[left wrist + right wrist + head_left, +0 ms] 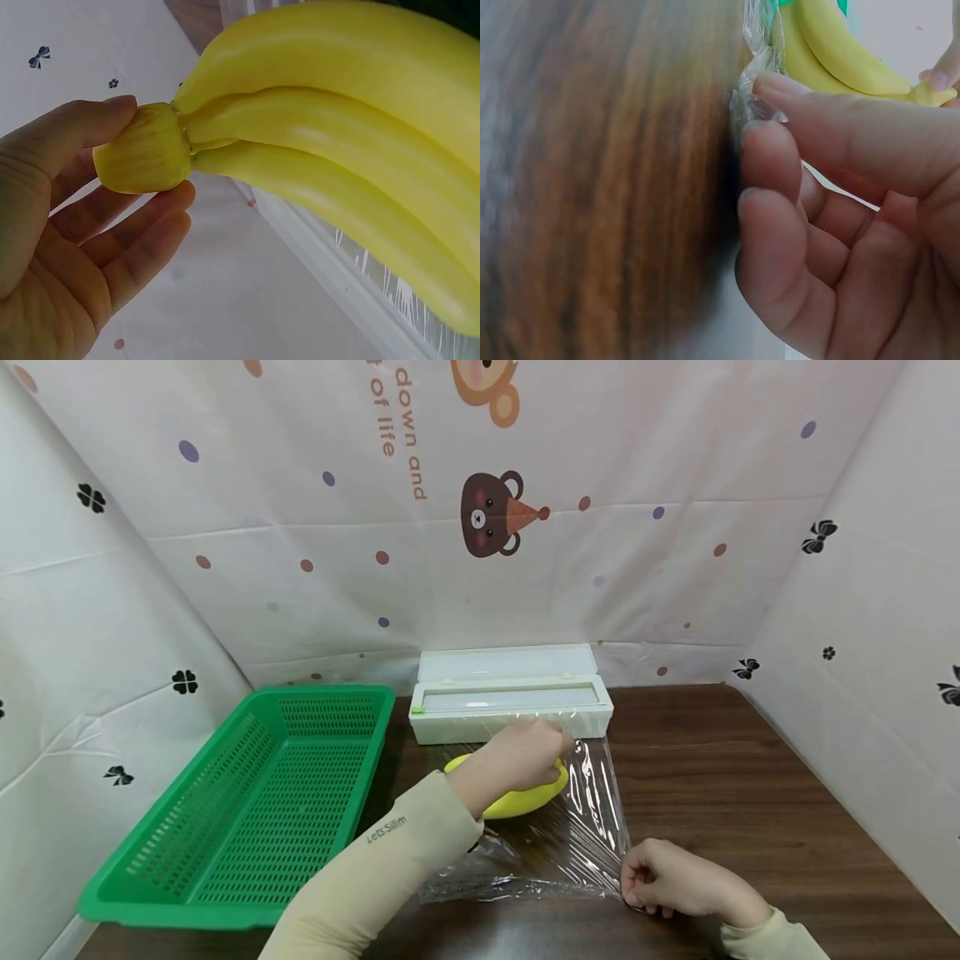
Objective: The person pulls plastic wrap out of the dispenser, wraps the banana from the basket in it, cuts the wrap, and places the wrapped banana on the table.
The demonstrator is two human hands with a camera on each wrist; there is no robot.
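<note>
My left hand (521,753) grips a yellow bunch of bananas (315,120) by its stem, thumb on one side and fingertips on the other in the left wrist view. In the head view the bunch lies over a sheet of clear plastic wrap (592,827), partly covered by my left hand and forearm. At the sheet's near right corner, my right hand (667,878) pinches the gathered edge of the wrap (759,97) between thumb and index finger, close over the wooden table. The wrap stretches back to a white dispenser box (517,727).
The dispenser's lid (506,662) stands raised at the back, against the patterned white cloth wall (360,593). A green plastic basket (367,777) sits at the left of the brown wooden table (712,777). White cloth also hangs along both sides.
</note>
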